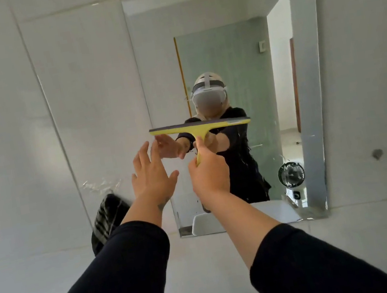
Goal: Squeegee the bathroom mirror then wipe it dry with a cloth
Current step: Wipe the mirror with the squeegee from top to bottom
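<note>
A rectangular bathroom mirror (220, 38) hangs on the white tiled wall ahead. A yellow squeegee (199, 127) with a grey blade lies level against the glass at about mid-height. My right hand (208, 172) is closed around its yellow handle just below the blade. My left hand (152, 175) is raised beside it, fingers spread, holding nothing, near the mirror's left edge. A dark checked cloth (108, 220) hangs against the wall to the lower left of the mirror.
The mirror reflects a person with a headset, a white basin (279, 211), a small fan (291, 175) and an open doorway. A dark hole marks the wall (377, 154) right of the mirror. White tiles surround the glass.
</note>
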The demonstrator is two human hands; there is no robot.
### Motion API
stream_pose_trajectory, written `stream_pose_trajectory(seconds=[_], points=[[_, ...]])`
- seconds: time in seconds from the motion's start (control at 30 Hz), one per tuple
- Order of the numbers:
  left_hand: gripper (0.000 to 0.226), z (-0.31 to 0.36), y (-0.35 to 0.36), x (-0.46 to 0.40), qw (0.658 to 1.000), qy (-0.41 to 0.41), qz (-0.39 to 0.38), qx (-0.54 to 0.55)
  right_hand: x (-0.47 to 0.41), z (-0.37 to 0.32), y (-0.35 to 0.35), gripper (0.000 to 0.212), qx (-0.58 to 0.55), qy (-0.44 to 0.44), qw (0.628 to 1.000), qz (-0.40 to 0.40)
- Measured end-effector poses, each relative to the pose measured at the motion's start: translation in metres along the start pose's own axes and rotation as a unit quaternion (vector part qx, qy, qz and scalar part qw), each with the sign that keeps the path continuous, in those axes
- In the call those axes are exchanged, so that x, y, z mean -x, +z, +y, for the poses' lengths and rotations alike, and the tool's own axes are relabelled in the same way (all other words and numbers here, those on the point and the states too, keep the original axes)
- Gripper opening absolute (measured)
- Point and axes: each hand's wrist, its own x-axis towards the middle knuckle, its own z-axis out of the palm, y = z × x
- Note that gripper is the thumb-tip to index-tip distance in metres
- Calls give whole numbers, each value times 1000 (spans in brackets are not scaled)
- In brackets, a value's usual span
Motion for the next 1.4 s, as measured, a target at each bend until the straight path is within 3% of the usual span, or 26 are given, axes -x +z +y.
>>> stream_pose_trajectory(seconds=[0.13, 0.37, 0.73, 1.07, 1.4], points=[[87, -9, 0, 1, 1000, 9, -3, 6, 1, 11, -2, 55, 114, -59, 991, -26], [86, -4, 15, -1, 1000, 15, -11, 22, -14, 34, -36, 63, 326, -192, 923, -71], [88, 33, 39, -10, 997, 66, 2, 37, -31, 59, -85, 65, 419, -255, 869, -69], [90, 66, 56, -12, 994, 112, -9, -1, -36, 98, -125, 65, 434, -221, 871, -63], [91, 65, 58, -14, 994, 100, -32, 4, -25, 125, -146, 60, 369, -147, 917, -34]])
